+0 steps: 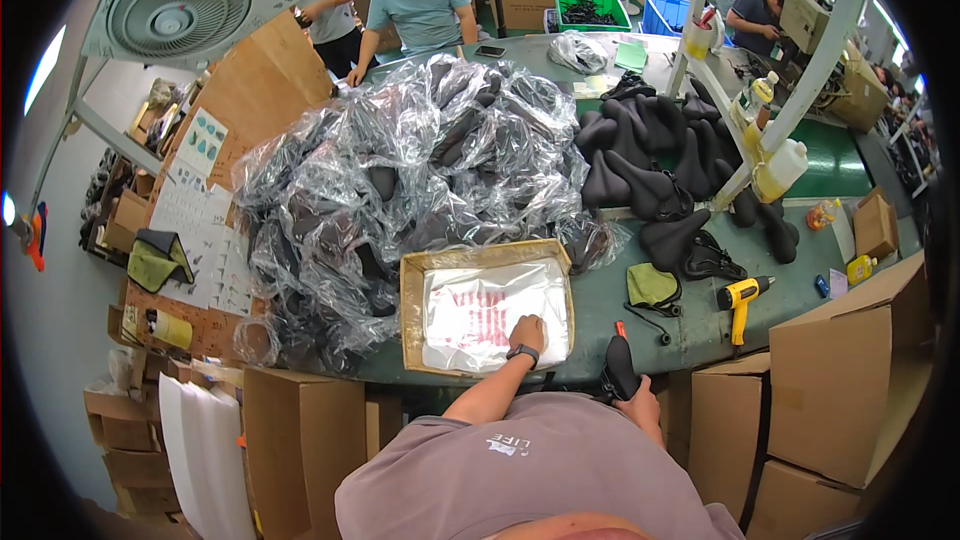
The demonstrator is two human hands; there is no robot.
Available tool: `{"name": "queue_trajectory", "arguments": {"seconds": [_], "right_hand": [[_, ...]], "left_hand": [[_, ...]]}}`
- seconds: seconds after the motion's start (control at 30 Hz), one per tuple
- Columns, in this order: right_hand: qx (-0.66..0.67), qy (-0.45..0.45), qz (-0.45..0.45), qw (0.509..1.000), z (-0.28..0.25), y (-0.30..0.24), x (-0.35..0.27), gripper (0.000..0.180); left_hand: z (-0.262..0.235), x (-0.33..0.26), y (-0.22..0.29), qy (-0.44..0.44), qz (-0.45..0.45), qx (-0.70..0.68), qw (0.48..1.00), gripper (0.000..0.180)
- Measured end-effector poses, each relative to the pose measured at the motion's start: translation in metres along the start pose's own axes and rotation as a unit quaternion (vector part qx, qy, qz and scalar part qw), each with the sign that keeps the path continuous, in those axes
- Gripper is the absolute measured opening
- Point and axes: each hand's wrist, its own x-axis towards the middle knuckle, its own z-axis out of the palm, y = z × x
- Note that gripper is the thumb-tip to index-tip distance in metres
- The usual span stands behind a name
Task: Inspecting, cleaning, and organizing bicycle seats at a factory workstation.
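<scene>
My left hand (527,336), a dark watch on its wrist, rests on a stack of clear plastic bags (460,305) with red print. Its fingers are bunched against the top bag at the stack's right side. The stack lies in a shallow open cardboard box (413,330). Low at the table's front edge, my right hand (641,405) grips a black bicycle saddle (621,368), which stands nose up beside my body. Part of that saddle's underside is hidden. A red-tipped tool (620,328) lies just beyond it.
Bagged saddles (400,160) heap up beyond and left of the box; bare black saddles (650,160) lie at the right. Nearby are a yellow heat gun (740,302) and a green cloth (652,286). Large cartons (840,370) flank me. Co-workers (420,5) are across the table.
</scene>
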Motion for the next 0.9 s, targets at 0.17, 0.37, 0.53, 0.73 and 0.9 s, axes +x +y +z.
{"name": "queue_trajectory", "arguments": {"seconds": [0.17,0.37,0.53,0.73,0.9], "right_hand": [[0.155,0.039,-0.03,0.987,-0.045,-0.018,0.004,0.092],[0.559,-0.178,-0.082,0.805,-0.109,-0.069,-0.026,0.046],[0.715,-0.308,-0.093,0.621,-0.108,-0.081,-0.058,0.068],[0.807,-0.505,-0.048,0.304,-0.106,-0.112,-0.112,0.093],[0.833,-0.44,-0.038,0.334,-0.116,-0.135,-0.098,0.085]], "left_hand": [[-0.006,-0.003,0.002,0.034,-0.007,-0.073,0.997,0.027],[-0.008,0.001,0.024,-0.001,0.073,-0.002,0.997,0.04],[0.019,0.001,0.0,-0.045,0.04,-0.037,0.998,0.035],[0.011,-0.023,-0.002,-0.009,0.037,-0.038,0.999,0.033],[0.042,0.017,-0.04,-0.082,0.013,-0.083,0.993,0.035]]}}
